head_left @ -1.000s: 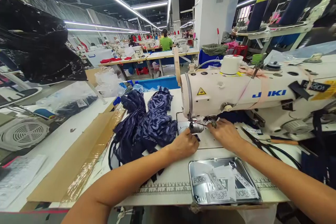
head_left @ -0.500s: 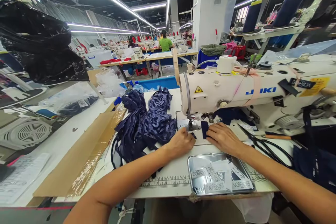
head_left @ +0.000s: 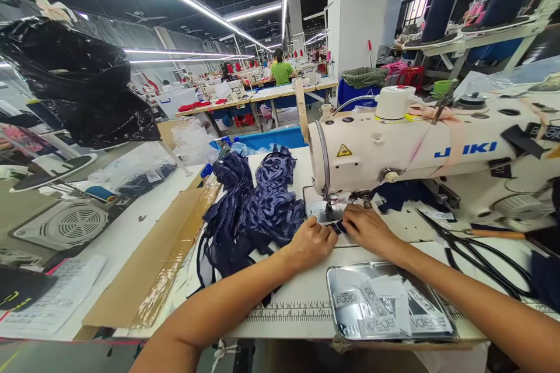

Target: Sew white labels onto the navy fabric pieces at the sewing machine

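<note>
My left hand (head_left: 314, 240) is closed in a pinch on a small piece of navy fabric (head_left: 338, 226), just in front of the presser foot (head_left: 329, 208). On the other side, the fingers of my right hand (head_left: 366, 228) are bent together and grip the same piece. Most of the fabric is hidden by the fingers. Above both hands is the head of a white sewing machine (head_left: 411, 143). A heap of navy lace garments (head_left: 271, 204) lies left of the needle plate.
In front stands a metal tray (head_left: 363, 268) with white printed labels (head_left: 378, 325). Black scissors (head_left: 479, 253) lie by my right forearm. A cardboard sheet (head_left: 153, 262) covers the table at left. A black plastic bag (head_left: 87, 81) hangs at the upper left.
The view has swung a little left, so things sit further right. The navy piece, earlier held under my right fingers, is now between both hands, which are closer together.
</note>
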Action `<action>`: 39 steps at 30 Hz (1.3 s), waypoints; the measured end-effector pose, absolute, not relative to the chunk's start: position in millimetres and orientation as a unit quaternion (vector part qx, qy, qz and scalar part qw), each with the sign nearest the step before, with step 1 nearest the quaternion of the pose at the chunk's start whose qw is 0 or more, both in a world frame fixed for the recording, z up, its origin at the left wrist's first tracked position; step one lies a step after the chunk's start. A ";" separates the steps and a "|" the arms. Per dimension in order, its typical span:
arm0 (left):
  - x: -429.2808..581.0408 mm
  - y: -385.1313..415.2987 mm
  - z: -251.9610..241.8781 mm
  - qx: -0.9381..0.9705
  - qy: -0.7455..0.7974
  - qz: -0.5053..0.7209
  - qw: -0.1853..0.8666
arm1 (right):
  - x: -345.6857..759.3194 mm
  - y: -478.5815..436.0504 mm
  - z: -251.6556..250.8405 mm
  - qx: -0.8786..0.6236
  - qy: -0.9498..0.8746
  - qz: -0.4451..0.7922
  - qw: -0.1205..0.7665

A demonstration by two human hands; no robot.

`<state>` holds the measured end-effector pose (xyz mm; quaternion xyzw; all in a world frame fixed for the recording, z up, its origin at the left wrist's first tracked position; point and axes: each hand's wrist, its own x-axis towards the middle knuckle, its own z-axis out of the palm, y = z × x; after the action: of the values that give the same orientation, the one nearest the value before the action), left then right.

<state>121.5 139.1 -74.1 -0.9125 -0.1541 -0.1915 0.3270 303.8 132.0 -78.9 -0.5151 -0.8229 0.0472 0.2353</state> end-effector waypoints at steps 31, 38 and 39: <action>128.1 145.2 -76.3 -0.952 -0.189 -0.064 0.230 | 299.6 117.9 -88.9 -0.464 -0.839 0.042 0.281; 104.8 134.5 -45.5 -0.950 -0.272 -0.072 0.135 | 298.8 110.7 -84.8 -0.394 -0.893 -0.159 0.148; 100.2 134.2 -41.1 -0.954 -0.269 -0.066 0.116 | 303.0 114.3 -82.7 -0.364 -0.907 -0.159 0.140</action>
<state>100.2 134.2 -41.1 -0.9538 -0.2694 -0.0657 0.1157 303.0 114.3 -82.7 -0.3637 -0.9072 -0.1589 0.1399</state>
